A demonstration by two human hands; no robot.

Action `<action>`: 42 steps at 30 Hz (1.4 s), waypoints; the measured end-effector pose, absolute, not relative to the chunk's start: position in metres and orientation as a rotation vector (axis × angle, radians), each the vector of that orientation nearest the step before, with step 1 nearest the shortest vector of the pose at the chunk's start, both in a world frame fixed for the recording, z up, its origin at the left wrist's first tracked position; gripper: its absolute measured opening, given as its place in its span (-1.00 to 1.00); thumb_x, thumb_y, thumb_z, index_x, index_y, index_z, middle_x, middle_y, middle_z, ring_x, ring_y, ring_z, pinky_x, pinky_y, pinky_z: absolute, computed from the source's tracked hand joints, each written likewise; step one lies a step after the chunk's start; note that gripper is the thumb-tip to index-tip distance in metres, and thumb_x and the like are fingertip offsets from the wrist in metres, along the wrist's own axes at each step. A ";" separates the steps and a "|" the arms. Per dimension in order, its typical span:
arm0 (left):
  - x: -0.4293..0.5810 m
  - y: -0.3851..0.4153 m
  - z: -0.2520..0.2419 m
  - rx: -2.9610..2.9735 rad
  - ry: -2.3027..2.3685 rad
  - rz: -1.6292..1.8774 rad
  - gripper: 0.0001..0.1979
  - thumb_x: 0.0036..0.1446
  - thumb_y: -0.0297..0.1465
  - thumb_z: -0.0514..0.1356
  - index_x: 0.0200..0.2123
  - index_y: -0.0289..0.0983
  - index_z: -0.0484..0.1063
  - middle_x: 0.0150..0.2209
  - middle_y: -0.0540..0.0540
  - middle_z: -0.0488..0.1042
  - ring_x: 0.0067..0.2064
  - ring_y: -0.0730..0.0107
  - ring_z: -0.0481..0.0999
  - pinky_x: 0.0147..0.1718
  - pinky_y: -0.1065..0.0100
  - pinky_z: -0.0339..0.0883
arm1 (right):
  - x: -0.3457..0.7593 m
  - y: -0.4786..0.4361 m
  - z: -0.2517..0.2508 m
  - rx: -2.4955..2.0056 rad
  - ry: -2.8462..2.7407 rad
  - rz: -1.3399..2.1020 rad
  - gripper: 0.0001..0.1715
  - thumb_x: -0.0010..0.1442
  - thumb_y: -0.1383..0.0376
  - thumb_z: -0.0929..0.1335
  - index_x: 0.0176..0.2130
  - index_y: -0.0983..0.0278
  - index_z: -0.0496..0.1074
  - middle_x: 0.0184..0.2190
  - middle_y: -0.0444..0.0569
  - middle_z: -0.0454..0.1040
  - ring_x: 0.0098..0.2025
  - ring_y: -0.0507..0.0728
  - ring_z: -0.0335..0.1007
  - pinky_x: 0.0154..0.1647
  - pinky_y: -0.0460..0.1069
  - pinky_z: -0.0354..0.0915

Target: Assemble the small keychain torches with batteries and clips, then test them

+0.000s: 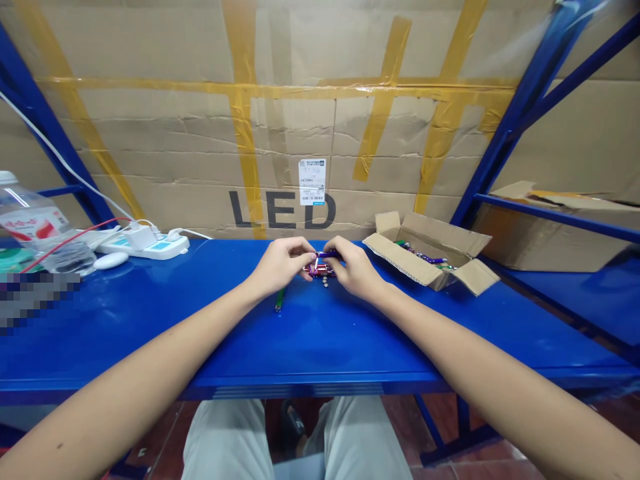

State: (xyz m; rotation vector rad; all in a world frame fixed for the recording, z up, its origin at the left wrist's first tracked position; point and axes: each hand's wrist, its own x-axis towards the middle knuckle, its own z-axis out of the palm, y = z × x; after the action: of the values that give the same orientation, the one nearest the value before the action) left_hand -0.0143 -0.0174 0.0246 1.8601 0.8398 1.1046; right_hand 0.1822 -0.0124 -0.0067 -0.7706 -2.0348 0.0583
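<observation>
Over the middle of the blue table, my right hand (357,267) pinches a thin, shiny purple metal tube (329,254) between thumb and fingers. My left hand (283,263) has its thumb and forefinger closed at the tube's left end. What sits in that pinch is too small to tell. Just below the purple tube lie shiny red metal tubes (321,269), partly covered by my fingers. Several small round silvery pieces (325,282) rest on the table in front of them. A green metal tube (280,300) lies below my left hand.
An open cardboard box (405,257) with coloured tubes in it stands to the right. At the left are a white power strip (163,248), a red cable (75,237) and a plastic bottle (37,223). A large taped carton (195,153) stands behind the blue table (320,347).
</observation>
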 end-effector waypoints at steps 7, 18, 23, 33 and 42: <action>-0.014 -0.022 0.023 1.948 0.833 1.132 -0.90 0.12 -0.40 0.24 -0.39 -0.32 0.52 -0.51 -0.06 0.56 -0.47 0.33 0.60 -0.41 0.37 0.48 | 0.184 -0.016 -0.003 -0.700 -2.076 0.007 -0.84 0.26 0.45 0.23 -0.26 0.22 0.32 -0.34 0.00 0.41 -0.32 0.15 0.34 -0.26 0.05 0.25; -0.013 -0.028 0.032 1.922 0.741 1.159 -0.89 0.12 -0.38 0.27 -0.37 -0.32 0.52 -0.52 -0.06 0.54 -0.52 0.35 0.57 -0.46 0.36 0.47 | 0.180 -0.020 -0.004 -0.702 -2.132 0.039 -0.80 0.21 0.42 0.31 -0.15 0.22 0.25 -0.23 0.03 0.33 -0.24 0.15 0.29 -0.24 0.05 0.28; -0.011 -0.034 0.039 1.916 0.712 1.156 -0.89 0.13 -0.40 0.26 -0.38 -0.34 0.51 -0.56 -0.05 0.52 -0.56 0.37 0.55 -0.52 0.38 0.45 | 0.175 -0.021 -0.005 -0.645 -2.043 -0.082 -0.80 0.20 0.50 0.23 -0.22 0.21 0.22 -0.29 -0.01 0.29 -0.27 0.14 0.27 -0.25 0.05 0.26; -0.008 -0.031 0.031 1.712 0.736 1.148 -0.88 0.11 -0.44 0.28 -0.42 -0.38 0.46 -0.62 -0.06 0.49 -0.61 0.36 0.53 -0.56 0.36 0.47 | 0.177 -0.018 -0.002 -0.635 -1.951 -0.108 -0.84 0.23 0.42 0.31 -0.33 0.19 0.24 -0.37 -0.03 0.31 -0.32 0.15 0.28 -0.30 0.06 0.24; -0.007 -0.026 0.020 1.714 0.742 1.110 -0.85 0.12 -0.41 0.29 -0.40 -0.39 0.44 -0.61 -0.03 0.49 -0.61 0.37 0.54 -0.56 0.38 0.47 | 0.183 -0.017 -0.006 -0.641 -2.067 -0.301 -0.93 0.31 0.39 0.28 -0.24 0.23 0.33 -0.40 -0.02 0.42 -0.38 0.12 0.34 -0.36 0.02 0.27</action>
State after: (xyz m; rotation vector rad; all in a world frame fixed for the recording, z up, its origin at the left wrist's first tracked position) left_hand -0.0072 -0.0260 0.0200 1.7142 0.7423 1.1096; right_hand 0.1835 -0.0174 -0.0059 -0.6406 -2.0670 -0.3013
